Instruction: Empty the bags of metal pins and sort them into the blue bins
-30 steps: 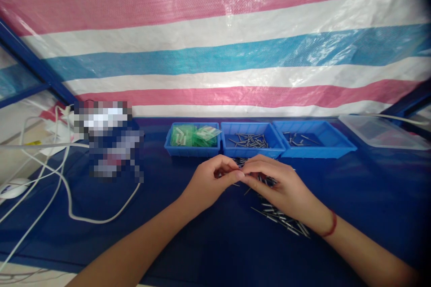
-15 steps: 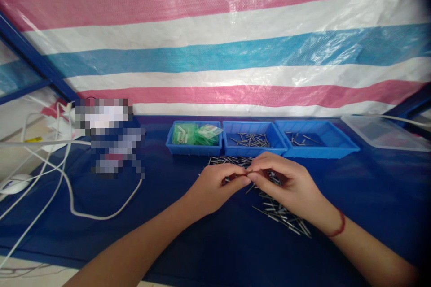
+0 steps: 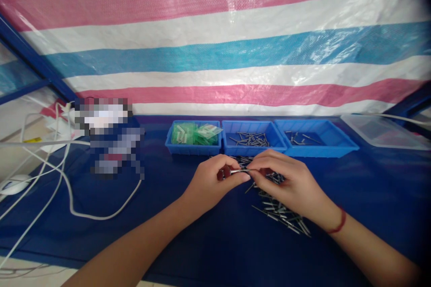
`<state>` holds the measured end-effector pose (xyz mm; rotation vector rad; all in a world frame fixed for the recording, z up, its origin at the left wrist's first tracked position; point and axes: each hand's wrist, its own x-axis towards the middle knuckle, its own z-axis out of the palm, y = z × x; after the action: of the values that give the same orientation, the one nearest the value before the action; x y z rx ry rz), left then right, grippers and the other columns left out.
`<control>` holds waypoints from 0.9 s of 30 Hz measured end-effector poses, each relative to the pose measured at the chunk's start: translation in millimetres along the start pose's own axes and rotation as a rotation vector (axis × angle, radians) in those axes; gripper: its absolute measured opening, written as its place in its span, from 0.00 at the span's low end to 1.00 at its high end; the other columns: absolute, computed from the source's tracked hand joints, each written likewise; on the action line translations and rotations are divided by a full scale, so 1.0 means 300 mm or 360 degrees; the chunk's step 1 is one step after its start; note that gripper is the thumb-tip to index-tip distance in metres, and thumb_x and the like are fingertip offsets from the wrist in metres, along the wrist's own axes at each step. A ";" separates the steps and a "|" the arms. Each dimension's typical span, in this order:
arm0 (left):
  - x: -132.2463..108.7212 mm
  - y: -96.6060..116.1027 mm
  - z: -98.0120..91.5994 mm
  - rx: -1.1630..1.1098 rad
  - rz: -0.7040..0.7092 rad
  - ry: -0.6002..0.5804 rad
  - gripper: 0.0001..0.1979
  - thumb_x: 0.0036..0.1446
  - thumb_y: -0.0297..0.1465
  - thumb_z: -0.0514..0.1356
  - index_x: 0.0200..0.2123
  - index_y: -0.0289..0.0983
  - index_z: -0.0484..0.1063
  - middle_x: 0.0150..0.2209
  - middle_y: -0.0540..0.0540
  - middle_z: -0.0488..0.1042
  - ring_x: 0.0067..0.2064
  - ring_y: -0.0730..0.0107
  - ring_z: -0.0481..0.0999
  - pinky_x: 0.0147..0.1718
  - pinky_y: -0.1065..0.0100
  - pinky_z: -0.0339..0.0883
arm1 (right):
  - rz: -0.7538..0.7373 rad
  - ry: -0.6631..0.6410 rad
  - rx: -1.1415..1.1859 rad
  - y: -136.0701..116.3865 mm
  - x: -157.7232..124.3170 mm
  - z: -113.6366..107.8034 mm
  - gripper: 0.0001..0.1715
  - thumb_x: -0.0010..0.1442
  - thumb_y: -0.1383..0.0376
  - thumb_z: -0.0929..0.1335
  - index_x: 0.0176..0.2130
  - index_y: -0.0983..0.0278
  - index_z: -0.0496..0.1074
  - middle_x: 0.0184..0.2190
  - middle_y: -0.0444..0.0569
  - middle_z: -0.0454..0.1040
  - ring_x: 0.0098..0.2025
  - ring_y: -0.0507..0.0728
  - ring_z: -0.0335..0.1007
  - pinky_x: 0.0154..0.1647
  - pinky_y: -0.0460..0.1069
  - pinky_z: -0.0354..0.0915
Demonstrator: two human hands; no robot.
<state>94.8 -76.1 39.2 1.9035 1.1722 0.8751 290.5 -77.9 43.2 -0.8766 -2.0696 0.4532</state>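
Note:
Between my two hands, just above the table, a thin silver blind rivet [image 3: 239, 171] lies roughly level. My right hand [image 3: 292, 182] is closed, pinching its right end between thumb and fingertips. The rivet's wider left end sits among the curled fingers of my left hand [image 3: 209, 184], with the thumb beneath it; the exact contact there is partly hidden. Under and behind my hands lies a loose pile of similar rivets [image 3: 281, 213], partly covered by my right hand.
Behind the pile stand three blue bins: one with green packets [image 3: 193, 150], a middle bin [image 3: 254, 152] and a right bin [image 3: 323, 151] with metal pins. A clear plastic lid [image 3: 384, 132] lies at right. White cables [image 3: 90, 218] and a mouse [image 3: 16, 184] are at left.
My left index finger has lifted and opened away from the thumb, so the rivet between my hands now shows. My right hand has barely moved.

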 end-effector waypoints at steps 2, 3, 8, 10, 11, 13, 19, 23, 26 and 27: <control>-0.001 0.002 0.000 0.0041 0.0024 -0.0013 0.14 0.55 0.41 0.61 0.37 0.36 0.73 0.30 0.51 0.73 0.30 0.72 0.69 0.32 0.72 0.61 | -0.0005 -0.0013 -0.0058 0.012 0.004 -0.016 0.05 0.60 0.67 0.65 0.35 0.60 0.72 0.33 0.48 0.74 0.34 0.55 0.71 0.34 0.50 0.67; -0.002 0.001 -0.001 0.0078 0.0053 -0.0027 0.14 0.56 0.40 0.61 0.40 0.36 0.73 0.31 0.50 0.74 0.32 0.72 0.70 0.33 0.71 0.62 | 0.0015 0.0013 -0.0109 0.021 0.006 -0.029 0.05 0.61 0.66 0.65 0.35 0.60 0.72 0.33 0.48 0.74 0.35 0.55 0.71 0.35 0.50 0.67; -0.010 -0.017 0.005 0.0597 0.0323 -0.0191 0.13 0.60 0.37 0.58 0.46 0.39 0.73 0.44 0.45 0.74 0.46 0.63 0.68 0.45 0.63 0.59 | 0.0350 0.0367 -0.0700 0.115 0.006 -0.147 0.05 0.60 0.63 0.66 0.32 0.61 0.71 0.29 0.49 0.73 0.30 0.57 0.68 0.34 0.53 0.62; -0.016 -0.025 0.010 0.0814 0.0371 -0.0267 0.13 0.60 0.37 0.58 0.47 0.41 0.73 0.47 0.45 0.72 0.49 0.59 0.66 0.45 0.60 0.58 | 0.0523 0.0478 -0.0965 0.168 -0.006 -0.205 0.07 0.59 0.62 0.66 0.30 0.60 0.70 0.27 0.49 0.72 0.28 0.58 0.67 0.30 0.53 0.59; -0.019 -0.027 0.013 0.0888 0.0378 -0.0298 0.13 0.60 0.37 0.58 0.47 0.42 0.73 0.48 0.45 0.72 0.50 0.58 0.65 0.44 0.60 0.57 | 0.0568 0.0489 -0.1094 0.197 -0.016 -0.232 0.08 0.59 0.62 0.65 0.29 0.60 0.70 0.26 0.50 0.71 0.27 0.59 0.67 0.28 0.53 0.57; -0.022 -0.027 0.018 0.0977 0.0385 -0.0335 0.13 0.60 0.37 0.58 0.47 0.43 0.73 0.48 0.46 0.71 0.50 0.58 0.65 0.43 0.60 0.56 | 0.0625 0.0452 -0.1317 0.253 -0.042 -0.278 0.09 0.59 0.61 0.65 0.28 0.58 0.70 0.21 0.48 0.68 0.22 0.58 0.62 0.23 0.51 0.53; -0.021 -0.028 0.027 0.1045 0.0385 -0.0331 0.08 0.62 0.35 0.56 0.41 0.42 0.75 0.45 0.48 0.73 0.47 0.62 0.65 0.41 0.62 0.54 | 0.0502 0.0350 -0.1682 0.368 -0.102 -0.322 0.12 0.57 0.56 0.67 0.25 0.56 0.72 0.14 0.43 0.63 0.13 0.52 0.51 0.17 0.48 0.46; -0.019 -0.031 0.027 0.1061 0.0397 -0.0313 0.09 0.64 0.33 0.54 0.38 0.42 0.75 0.41 0.48 0.73 0.45 0.64 0.66 0.40 0.62 0.52 | 0.0508 0.0331 -0.1553 0.341 -0.077 -0.295 0.13 0.60 0.55 0.64 0.28 0.57 0.71 0.21 0.48 0.70 0.19 0.59 0.62 0.19 0.50 0.52; -0.019 -0.032 0.026 0.1068 0.0388 -0.0308 0.09 0.64 0.32 0.54 0.42 0.43 0.74 0.41 0.48 0.74 0.45 0.65 0.66 0.41 0.62 0.51 | 0.0417 0.0357 -0.1355 0.278 -0.039 -0.264 0.10 0.60 0.58 0.64 0.31 0.59 0.71 0.28 0.50 0.73 0.29 0.63 0.69 0.26 0.55 0.60; -0.019 -0.032 0.026 0.1076 0.0384 -0.0306 0.09 0.64 0.32 0.54 0.44 0.43 0.73 0.42 0.48 0.74 0.45 0.65 0.67 0.41 0.62 0.51 | 0.0390 0.0365 -0.1300 0.254 -0.028 -0.252 0.09 0.60 0.60 0.64 0.32 0.59 0.71 0.29 0.51 0.74 0.32 0.65 0.69 0.30 0.57 0.62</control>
<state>95.1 -80.1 26.0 2.6488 1.2306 0.4135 387.0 -30.4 39.2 -1.5767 -1.9279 -0.4031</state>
